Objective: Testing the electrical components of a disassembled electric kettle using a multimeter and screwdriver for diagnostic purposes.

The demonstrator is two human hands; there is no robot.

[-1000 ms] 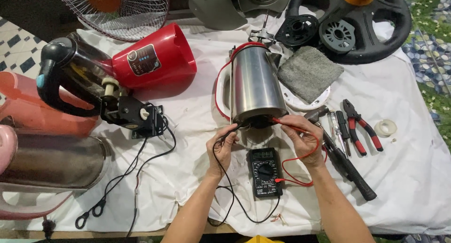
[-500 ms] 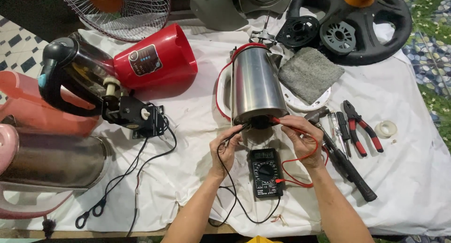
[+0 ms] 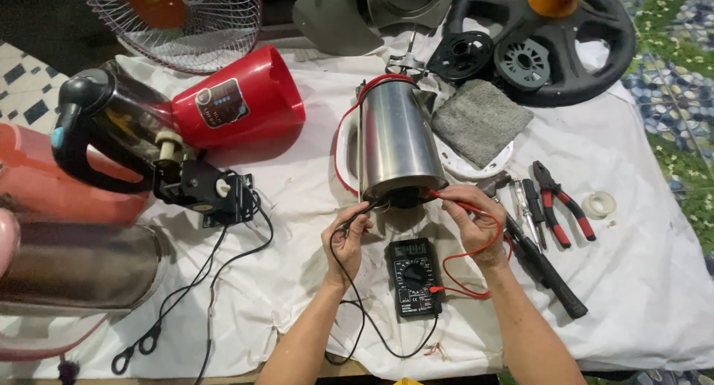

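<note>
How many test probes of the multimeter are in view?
2. The black probe is in the left hand, the red probe in the right hand; both tips reach the underside of the steel kettle.

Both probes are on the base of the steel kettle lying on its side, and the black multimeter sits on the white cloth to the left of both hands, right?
Not quite. The head view shows the black multimeter on the white cloth between the left hand and right hand, not left of them. Both probes do meet the steel kettle at its base.
</note>
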